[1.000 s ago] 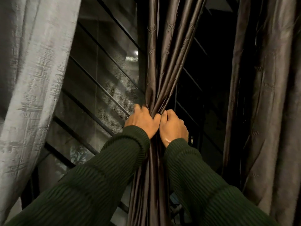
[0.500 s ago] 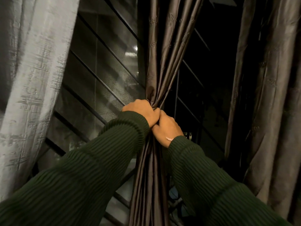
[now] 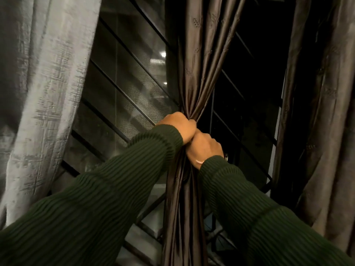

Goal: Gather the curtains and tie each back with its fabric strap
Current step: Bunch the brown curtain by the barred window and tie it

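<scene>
A shiny dark brown curtain (image 3: 201, 64) hangs in the middle of the view, bunched into a narrow bundle. My left hand (image 3: 178, 125) is closed around the bundle at its pinched waist. My right hand (image 3: 203, 146) grips the same bundle just below and to the right, touching the left hand. Both arms wear dark green ribbed sleeves. Below the hands the curtain falls in tight folds. I cannot make out a fabric strap; the hands hide whatever lies at the waist.
A pale grey curtain (image 3: 44, 83) hangs at the left. Another dark brown curtain (image 3: 326, 112) hangs loose at the right. Behind them is a dark window with black bars (image 3: 123, 89) and mesh.
Both hands have shifted up the bundle. The left hand now sits above the right instead of beside it, and the curtain is pinched tighter.
</scene>
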